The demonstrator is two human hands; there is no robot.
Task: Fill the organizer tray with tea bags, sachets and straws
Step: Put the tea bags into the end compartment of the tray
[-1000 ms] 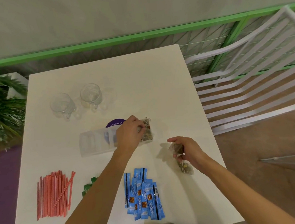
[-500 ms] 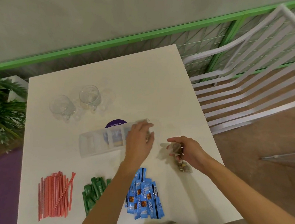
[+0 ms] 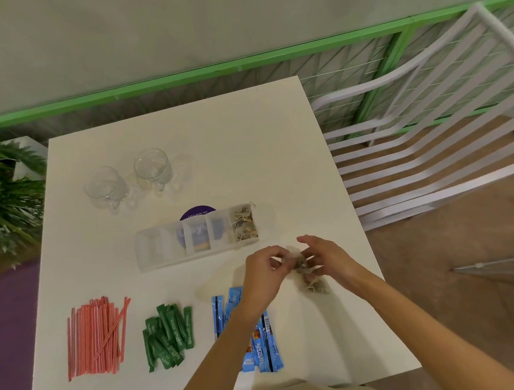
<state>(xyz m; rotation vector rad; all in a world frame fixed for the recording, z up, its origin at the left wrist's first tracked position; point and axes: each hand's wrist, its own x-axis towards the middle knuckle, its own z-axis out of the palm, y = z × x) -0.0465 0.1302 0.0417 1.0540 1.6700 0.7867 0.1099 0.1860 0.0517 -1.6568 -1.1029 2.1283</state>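
A clear organizer tray [image 3: 161, 248] with several compartments lies mid-table; tea bags [image 3: 244, 225] fill its rightmost compartment. Just in front of the tray's right end, my left hand [image 3: 263, 274] and my right hand [image 3: 328, 258] meet over a small cluster of loose tea bags [image 3: 313, 284]. Both hands pinch at a tea bag between them. Red straws [image 3: 96, 336] lie at the front left, green sachets [image 3: 168, 335] beside them, and blue Nescafe sachets [image 3: 263, 345] partly under my left forearm.
Two clear glass cups [image 3: 152, 169] stand behind the tray. A purple round coaster [image 3: 197, 212] lies under the tray. A potted plant [image 3: 0, 190] is off the table's left edge and a white slatted chair [image 3: 429, 138] stands to the right.
My left hand has left the tray's right compartment, where tea bags now lie, and has come back to join my right hand at the loose tea bags.
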